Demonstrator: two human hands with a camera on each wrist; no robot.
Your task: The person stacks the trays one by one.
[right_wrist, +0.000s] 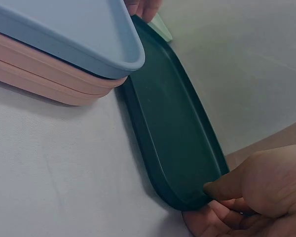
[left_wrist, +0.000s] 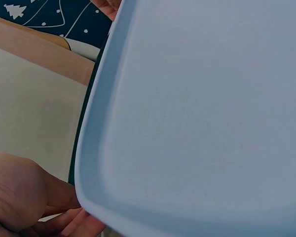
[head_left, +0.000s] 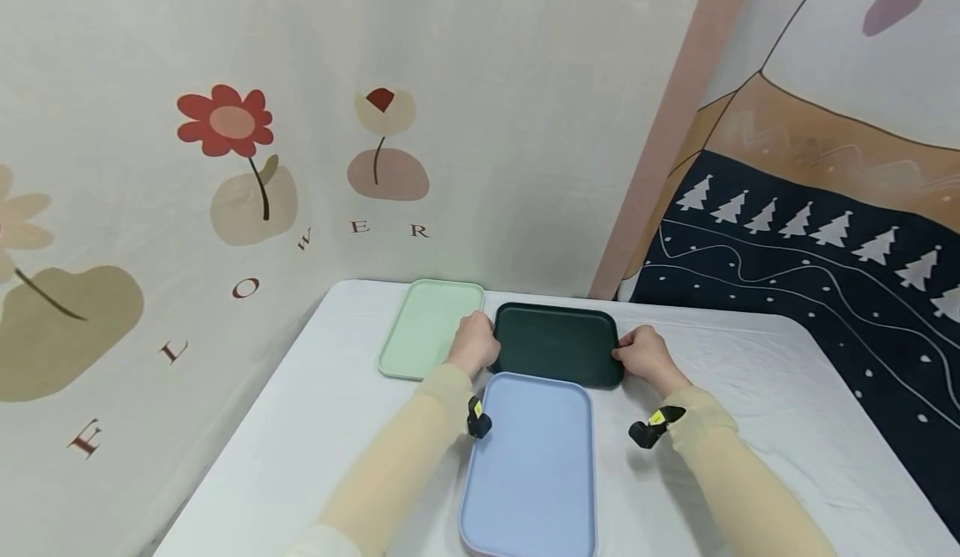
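A dark green tray [head_left: 557, 343] lies on the white table, held at both short ends. My left hand [head_left: 475, 343] grips its left edge, and my right hand [head_left: 647, 357] grips its right edge, thumb over the rim [right_wrist: 222, 185]. In the right wrist view the dark green tray [right_wrist: 172, 128] rests on the cloth beside a stack. The stack has a blue tray [head_left: 532, 465] on top and pink trays [right_wrist: 44, 81] beneath. The left wrist view is mostly filled by the blue tray [left_wrist: 202, 113], with my left hand [left_wrist: 24, 197] at the lower left.
A light green tray [head_left: 427, 328] lies on the table to the left of the dark one. Fabric backdrops [head_left: 225, 165] hang close behind and to the right. White tablecloth [head_left: 787, 407] stretches bare on either side of the stack.
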